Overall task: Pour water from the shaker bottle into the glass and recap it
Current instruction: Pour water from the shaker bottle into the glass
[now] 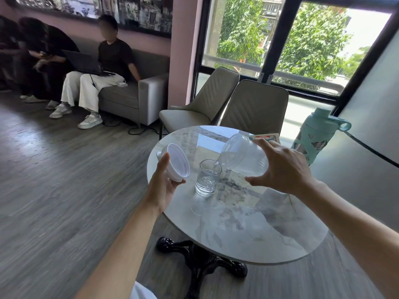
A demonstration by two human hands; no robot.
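Note:
A clear plastic shaker bottle (244, 155) is tipped steeply to the left above the table, with my right hand (285, 169) gripping its body. A thin stream of water runs from its open mouth into a clear drinking glass (207, 178), which stands upright on the round marble table (269, 229) and holds water in its lower half. My left hand (164, 186) holds the white lid (176, 161) of the bottle, off the table's left edge, with the lid's open underside facing me.
A teal water bottle (317, 134) stands at the far right beside the table, and a printed card (266, 138) lies behind the shaker. Two beige chairs (254, 106) face the table's far side. People sit on a grey sofa (133, 98) at the left.

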